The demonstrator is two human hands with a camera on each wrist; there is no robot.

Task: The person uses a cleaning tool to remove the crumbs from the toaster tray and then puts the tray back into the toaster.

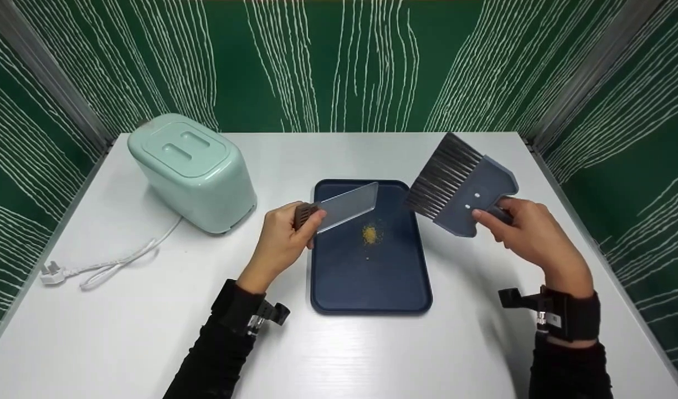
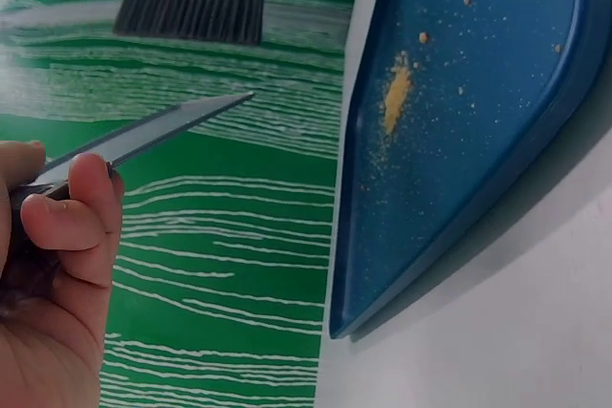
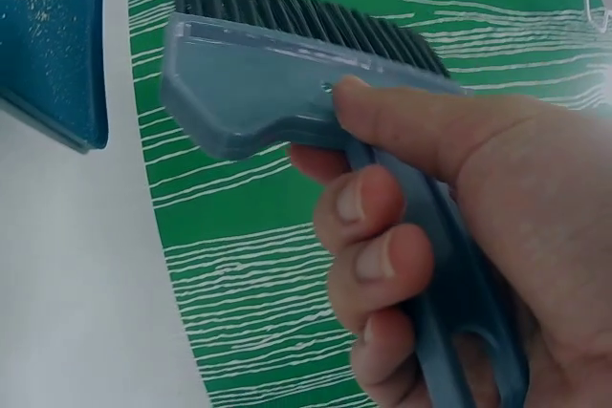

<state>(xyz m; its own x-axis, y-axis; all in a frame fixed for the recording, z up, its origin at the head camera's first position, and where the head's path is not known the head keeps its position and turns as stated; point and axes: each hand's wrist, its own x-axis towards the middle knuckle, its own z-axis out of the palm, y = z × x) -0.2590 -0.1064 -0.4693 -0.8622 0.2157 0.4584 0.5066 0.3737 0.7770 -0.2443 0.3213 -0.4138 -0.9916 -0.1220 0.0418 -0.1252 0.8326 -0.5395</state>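
Note:
My left hand (image 1: 283, 238) grips the dark ribbed handle of a flat tool with a smooth greyish blade (image 1: 350, 205). That blade is raised over the upper part of a dark blue tray (image 1: 372, 288). On the tray lies a small heap of yellow powder (image 1: 369, 234), with crumbs scattered around it. My right hand (image 1: 533, 233) holds a blue-grey brush (image 1: 466, 202) by its handle, thumb along the body near the base of the bristles. Its black bristles (image 3: 306, 21) point up and left, raised beside the tray's right edge in the head view.
A mint-green toaster (image 1: 195, 172) with a lid on top stands at the back left. From it a white cord (image 1: 128, 257) runs to a plug (image 1: 52, 273) on the white table (image 1: 339, 354). Green walls (image 1: 361, 66) with white streaks enclose the back and sides.

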